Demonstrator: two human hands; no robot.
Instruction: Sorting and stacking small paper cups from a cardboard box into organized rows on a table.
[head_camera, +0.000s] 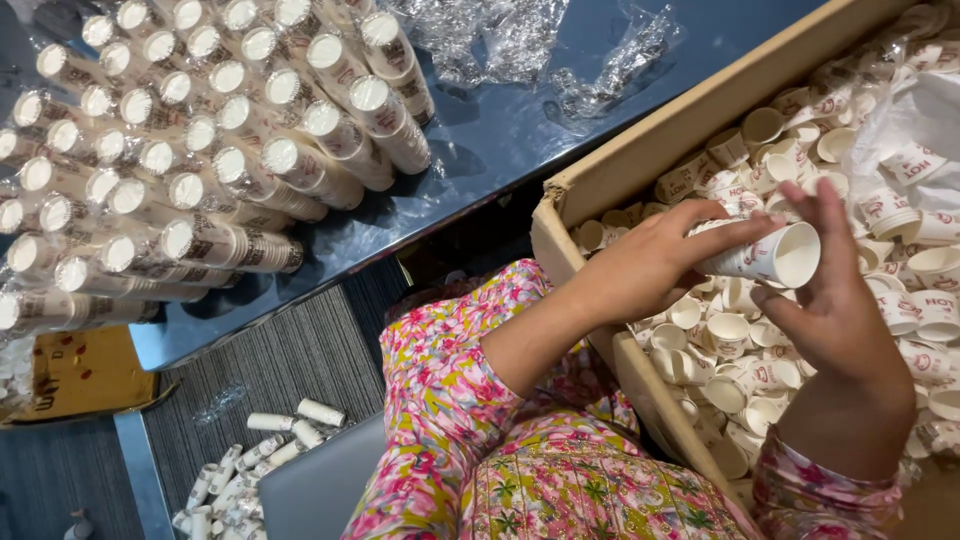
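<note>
My left hand (655, 265) grips a short stack of white paper cups (765, 255), held sideways with the open mouth facing right. My right hand (835, 310) is against the mouth end of that stack, fingers spread around its rim. Both hands hover over a large cardboard box (640, 150) filled with many loose white paper cups (750, 375) with red print. My sleeves have a pink floral pattern.
Many long stacks of cups (200, 150) lie in rows on a dark blue table (500, 140) at the left. Crumpled clear plastic wrap (500, 35) lies at the top. More cup stacks (250, 465) are scattered on the grey floor below, beside a flat cardboard piece (80, 375).
</note>
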